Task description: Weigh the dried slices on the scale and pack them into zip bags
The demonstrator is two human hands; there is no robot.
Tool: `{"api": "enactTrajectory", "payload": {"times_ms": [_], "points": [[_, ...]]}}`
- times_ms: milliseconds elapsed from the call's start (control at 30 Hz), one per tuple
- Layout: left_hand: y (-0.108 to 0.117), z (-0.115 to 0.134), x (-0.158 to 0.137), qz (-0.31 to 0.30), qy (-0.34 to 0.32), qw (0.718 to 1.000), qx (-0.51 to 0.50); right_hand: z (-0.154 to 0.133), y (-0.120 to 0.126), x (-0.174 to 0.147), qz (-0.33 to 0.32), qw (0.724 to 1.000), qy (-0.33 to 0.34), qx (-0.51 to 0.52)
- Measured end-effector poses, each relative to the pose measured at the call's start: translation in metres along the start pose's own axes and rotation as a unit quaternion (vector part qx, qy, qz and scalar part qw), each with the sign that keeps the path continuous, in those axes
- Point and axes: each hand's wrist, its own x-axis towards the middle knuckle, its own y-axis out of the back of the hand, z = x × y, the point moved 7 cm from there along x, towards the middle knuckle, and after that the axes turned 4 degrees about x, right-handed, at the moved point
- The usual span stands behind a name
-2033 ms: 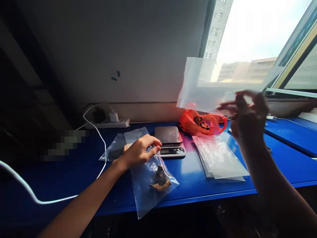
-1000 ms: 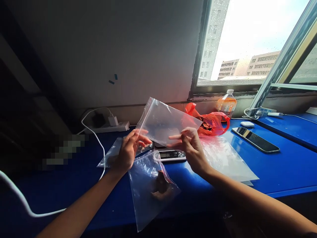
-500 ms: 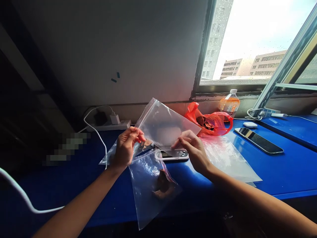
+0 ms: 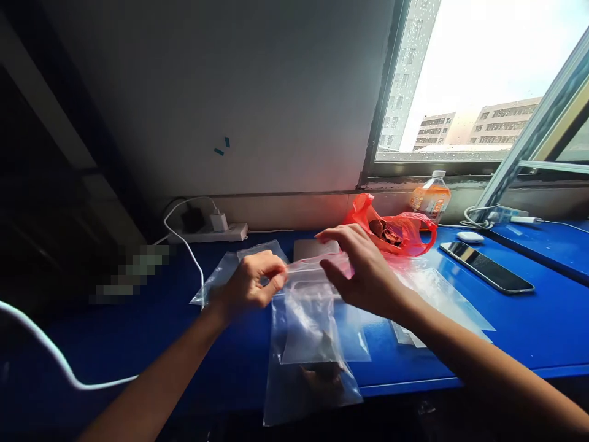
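Note:
My left hand (image 4: 257, 279) pinches the upper left corner of a clear zip bag (image 4: 306, 316), which hangs down toward me and looks flat. Beside the bag's upper right edge is my right hand (image 4: 363, 270), its thumb and fingers apart. Under the held bag lies another clear bag (image 4: 280, 396) with a brown, dry leaf-like piece (image 4: 322, 372) inside, reaching over the table's front edge. Just behind the hands, a small scale (image 4: 315, 248) shows its plate; the held bag partly covers its front.
A red plastic bag (image 4: 414, 233) with brown pieces stands behind my right hand, near an orange drink bottle (image 4: 431, 197). Clear bags (image 4: 453, 301) and a phone (image 4: 488, 267) lie to the right. More clear bags (image 4: 214, 279), a white cable (image 4: 191, 261) and a power strip (image 4: 234, 232) are left.
The held bag has come down from above the scale and now hangs over the lower bag. My right hand has let go of it and its fingers have spread.

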Motion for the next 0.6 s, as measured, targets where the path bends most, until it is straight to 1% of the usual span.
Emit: {"api": "enactTrajectory", "payload": {"times_ms": [33,100,167,200,267,333,500,567,600], "points": [[-0.003,0.006,0.0,0.0,-0.029,0.999,0.043,-0.009,-0.01,0.004,-0.049,0.998,0.024,-0.032],[-0.006,0.012,0.0,0.013,-0.068,0.992,0.106,-0.017,-0.031,0.01,-0.138,0.987,0.043,-0.074],[-0.006,0.013,-0.002,0.033,-0.086,0.986,0.14,-0.016,-0.047,0.013,-0.198,0.975,0.037,-0.094],[-0.005,0.012,-0.002,0.042,-0.087,0.984,0.149,-0.013,-0.053,0.015,-0.213,0.972,0.031,-0.099],[-0.004,0.01,-0.003,0.055,-0.079,0.983,0.156,-0.008,-0.058,0.018,-0.219,0.97,0.017,-0.103],[-0.003,0.008,-0.004,0.06,-0.07,0.984,0.155,-0.005,-0.059,0.02,-0.205,0.974,0.008,-0.097],[-0.002,0.008,-0.004,0.069,-0.049,0.987,0.139,-0.014,-0.065,0.021,-0.181,0.981,0.013,-0.07],[-0.002,0.011,-0.003,0.07,-0.055,0.987,0.133,-0.017,-0.067,0.021,-0.186,0.98,0.021,-0.068],[-0.001,0.015,-0.003,0.071,-0.069,0.986,0.134,-0.018,-0.068,0.02,-0.189,0.98,0.024,-0.062]]}}
